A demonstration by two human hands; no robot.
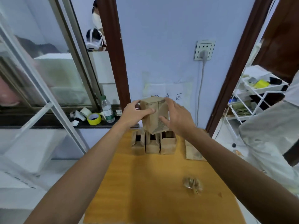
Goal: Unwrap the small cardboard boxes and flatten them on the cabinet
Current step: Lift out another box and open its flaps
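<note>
Nearest on the worktop: a crumpled wad, likely peeled wrapping. Farther back, three open boxes stand in a touching row. Another brown piece is just beside them, partly behind the right forearm; cannot tell if it is flat. Above the row, the held box is off the surface, tilted. Left hand and right hand both have their grip clamped on it, thumbs on the front face. It looks light, thin-walled and crushable with a dry surface. Best taken by opposite side walls, then pressed along the seams.
</note>
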